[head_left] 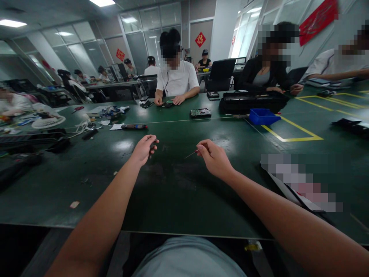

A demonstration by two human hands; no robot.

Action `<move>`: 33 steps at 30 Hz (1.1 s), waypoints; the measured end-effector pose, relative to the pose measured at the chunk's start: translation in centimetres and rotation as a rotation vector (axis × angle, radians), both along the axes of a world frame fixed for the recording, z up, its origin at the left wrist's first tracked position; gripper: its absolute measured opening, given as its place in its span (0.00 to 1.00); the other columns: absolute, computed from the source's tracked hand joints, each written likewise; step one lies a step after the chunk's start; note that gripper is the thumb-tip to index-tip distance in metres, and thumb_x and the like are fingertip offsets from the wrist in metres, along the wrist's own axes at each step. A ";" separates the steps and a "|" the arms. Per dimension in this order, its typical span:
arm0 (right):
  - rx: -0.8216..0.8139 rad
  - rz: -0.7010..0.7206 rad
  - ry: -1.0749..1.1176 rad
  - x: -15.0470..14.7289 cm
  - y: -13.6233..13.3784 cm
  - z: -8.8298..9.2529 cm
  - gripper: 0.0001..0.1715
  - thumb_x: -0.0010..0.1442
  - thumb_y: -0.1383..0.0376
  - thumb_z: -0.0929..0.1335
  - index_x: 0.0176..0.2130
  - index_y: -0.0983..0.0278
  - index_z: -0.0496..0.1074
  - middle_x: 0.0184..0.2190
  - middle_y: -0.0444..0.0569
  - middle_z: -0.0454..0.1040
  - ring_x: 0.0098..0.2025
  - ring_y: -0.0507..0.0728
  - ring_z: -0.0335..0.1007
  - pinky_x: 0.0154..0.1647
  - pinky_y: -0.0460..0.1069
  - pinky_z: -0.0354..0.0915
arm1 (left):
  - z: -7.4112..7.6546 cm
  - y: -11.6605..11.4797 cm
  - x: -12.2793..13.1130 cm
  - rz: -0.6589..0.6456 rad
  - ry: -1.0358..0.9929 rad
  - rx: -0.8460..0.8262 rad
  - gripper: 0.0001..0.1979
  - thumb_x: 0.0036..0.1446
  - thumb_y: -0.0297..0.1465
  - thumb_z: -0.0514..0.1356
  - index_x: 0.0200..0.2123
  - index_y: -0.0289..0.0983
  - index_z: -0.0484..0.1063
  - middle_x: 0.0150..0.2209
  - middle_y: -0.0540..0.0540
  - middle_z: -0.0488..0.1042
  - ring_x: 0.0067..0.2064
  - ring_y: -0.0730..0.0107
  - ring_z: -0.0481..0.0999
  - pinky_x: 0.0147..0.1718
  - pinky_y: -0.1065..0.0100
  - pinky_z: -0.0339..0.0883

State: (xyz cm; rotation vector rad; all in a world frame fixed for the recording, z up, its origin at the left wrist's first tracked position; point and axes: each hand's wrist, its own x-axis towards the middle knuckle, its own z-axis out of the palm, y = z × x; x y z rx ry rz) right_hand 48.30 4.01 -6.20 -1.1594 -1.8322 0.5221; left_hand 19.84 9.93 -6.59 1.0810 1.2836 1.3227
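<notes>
My left hand (145,148) hovers over the dark green table (173,192), fingers curled in a pinch on something small and dark that I cannot make out. My right hand (213,157) is to its right, fingers closed on a thin screwdriver (191,154) with a reddish handle; its metal shaft points left toward the left hand. Both forearms reach in from the near edge. The two hands are apart, with a gap of bare table between them.
A blue tray (263,116) and a black case (250,102) lie at the far right, a circuit board (200,113) in the middle, a pen-like tool (134,126) and cables further left. Other people sit across the table. Yellow tape lines (300,130) mark the right side.
</notes>
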 end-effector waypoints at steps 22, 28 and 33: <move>-0.037 0.013 -0.014 0.0 0.1 0.0 0.10 0.69 0.60 0.61 0.41 0.62 0.69 0.31 0.46 0.77 0.36 0.56 0.76 0.37 0.50 0.65 | 1.5 0.0 -0.2 0.091 -0.419 -0.133 0.07 0.63 0.31 0.56 0.38 0.36 0.73 0.28 0.50 0.71 0.23 0.74 0.69 0.19 0.72 0.57; -0.061 0.012 -0.006 0.0 0.2 0.0 0.10 0.69 0.60 0.61 0.41 0.62 0.69 0.32 0.47 0.78 0.36 0.56 0.76 0.38 0.50 0.66 | 1.6 0.0 -0.4 0.094 -0.436 -0.123 0.06 0.62 0.31 0.56 0.37 0.36 0.72 0.27 0.50 0.70 0.23 0.74 0.69 0.19 0.72 0.58; -0.067 0.021 0.007 0.0 0.3 -0.2 0.11 0.69 0.60 0.61 0.41 0.62 0.69 0.32 0.47 0.78 0.36 0.56 0.76 0.39 0.50 0.66 | 1.9 -0.1 -0.4 0.091 -0.433 -0.094 0.05 0.61 0.32 0.59 0.37 0.36 0.72 0.27 0.50 0.70 0.23 0.74 0.69 0.20 0.72 0.58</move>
